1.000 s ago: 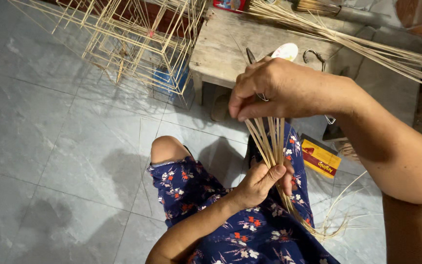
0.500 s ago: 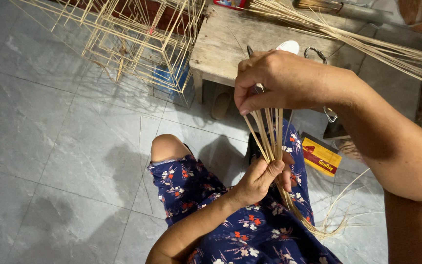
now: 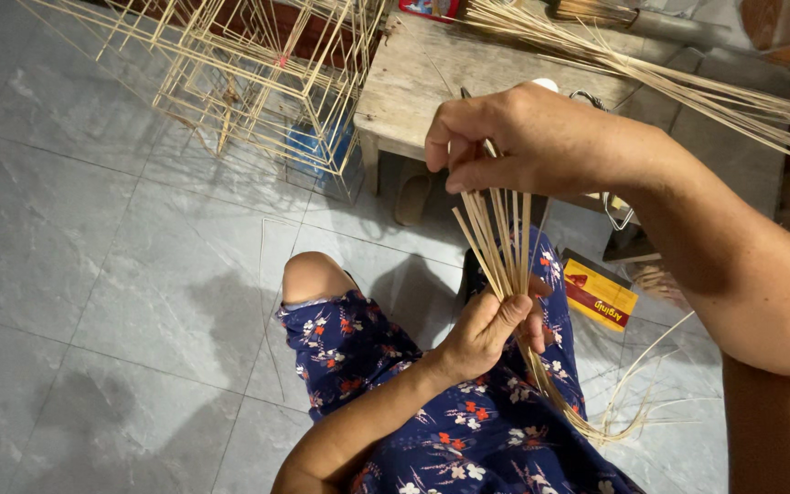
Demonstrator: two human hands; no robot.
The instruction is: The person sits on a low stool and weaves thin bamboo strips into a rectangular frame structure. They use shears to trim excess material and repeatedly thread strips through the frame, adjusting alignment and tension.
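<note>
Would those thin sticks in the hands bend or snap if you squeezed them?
The thin sticks probably bend: their lower ends curl loosely past the lap. They look light, since the left hand and right hand pinch them with fingers only. They may splay.

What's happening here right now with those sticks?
A seated person holds a bundle of thin bamboo strips upright over their lap. The right hand pinches the top ends, the left hand grips lower down. A stick-frame lattice stands on the tile floor beside a wooden bench.
</note>
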